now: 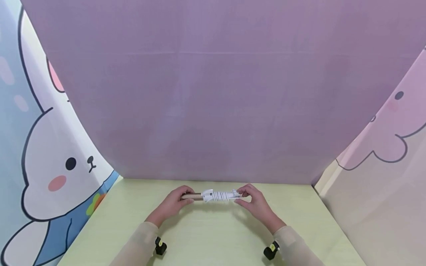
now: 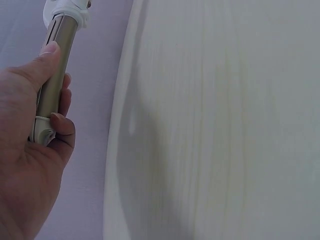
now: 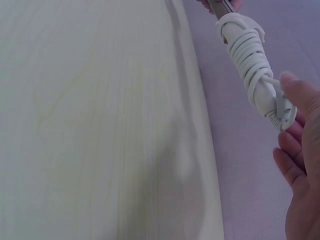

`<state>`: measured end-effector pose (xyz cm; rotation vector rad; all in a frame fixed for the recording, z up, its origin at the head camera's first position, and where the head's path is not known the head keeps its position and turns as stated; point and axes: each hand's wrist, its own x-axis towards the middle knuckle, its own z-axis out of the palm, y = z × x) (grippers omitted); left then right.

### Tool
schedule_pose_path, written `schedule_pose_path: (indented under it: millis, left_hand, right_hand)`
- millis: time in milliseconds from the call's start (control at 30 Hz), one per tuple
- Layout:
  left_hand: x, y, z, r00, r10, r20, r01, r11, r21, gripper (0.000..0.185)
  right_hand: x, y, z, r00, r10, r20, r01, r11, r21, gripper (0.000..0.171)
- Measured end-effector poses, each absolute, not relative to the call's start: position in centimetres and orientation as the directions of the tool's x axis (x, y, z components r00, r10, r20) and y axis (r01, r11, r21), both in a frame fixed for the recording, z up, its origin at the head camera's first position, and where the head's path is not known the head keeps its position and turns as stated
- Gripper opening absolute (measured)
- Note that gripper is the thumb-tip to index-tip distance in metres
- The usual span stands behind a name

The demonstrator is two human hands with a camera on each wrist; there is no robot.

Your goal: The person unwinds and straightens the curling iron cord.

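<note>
— Where the purple backdrop (image 1: pixel 213 92) meets it: what is listed?
— Pale green table (image 1: pixel 213 236). Above it, curling iron (image 1: pixel 213 195), level, white cord (image 3: pixel 247 52) wound round.
— Hands?
— Left hand (image 1: pixel 173 205) grips metal barrel (image 2: pixel 52 75); right hand (image 1: pixel 256 203) pinches the corded end.

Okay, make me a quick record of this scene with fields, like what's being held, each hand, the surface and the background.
held thing: curling iron, gold barrel, white handle wrapped in its white cord, lifted level above the table
left hand: grips the gold barrel end
right hand: pinches the plug at the cord end
surface: pale green table
background: purple backdrop, cartoon rabbit panels at both sides
</note>
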<state>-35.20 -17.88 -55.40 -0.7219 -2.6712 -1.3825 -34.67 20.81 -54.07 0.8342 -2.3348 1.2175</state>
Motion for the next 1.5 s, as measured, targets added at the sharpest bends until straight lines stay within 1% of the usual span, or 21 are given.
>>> schedule_pose_path:
  millis: [133,200,333,667,933,1200,1400,1500]
  left_hand:
    - [-35.1,-17.8,-55.5,-0.889,0.376,0.262,0.433,0.500,0.750,0.021]
    - [-35.1,-17.8,-55.6,-0.889,0.371,0.267,0.434,0.504,0.746,0.020]
    - [-35.0,-17.8,-55.8,-0.893,0.359,0.272,0.432,0.510,0.744,0.021]
    - [-34.7,-17.6,-56.1,-0.888,0.346,0.302,0.450,0.526,0.721,0.022]
    - [-34.6,-17.5,-56.2,-0.892,0.321,0.318,0.450,0.565,0.692,0.023]
    - [-34.8,-17.2,-55.9,-0.870,0.334,0.364,0.493,0.547,0.676,0.022]
    - [-34.7,-17.3,-55.5,-0.882,0.339,0.328,0.467,0.528,0.710,0.022]
    - [-34.7,-17.4,-55.4,-0.875,0.345,0.338,0.479,0.529,0.701,0.023]
  right_hand:
    - [-34.6,20.3,-53.9,-0.842,-0.264,0.471,-0.539,0.460,-0.705,0.023]
    - [-34.6,20.0,-53.7,-0.877,-0.238,0.417,-0.480,0.479,-0.735,0.023]
    - [-34.5,19.6,-53.5,-0.908,-0.206,0.365,-0.419,0.485,-0.768,0.024]
    - [-34.3,19.0,-53.4,-0.926,-0.156,0.345,-0.377,0.450,-0.810,0.022]
    - [-34.4,18.6,-53.2,-0.937,-0.108,0.333,-0.343,0.476,-0.810,0.024]
    - [-34.4,18.4,-53.1,-0.923,-0.111,0.368,-0.367,0.538,-0.759,0.019]
    - [-34.2,18.3,-53.3,-0.912,-0.116,0.394,-0.389,0.554,-0.736,0.017]
    - [-34.2,18.2,-53.5,-0.903,-0.133,0.409,-0.406,0.573,-0.712,0.017]
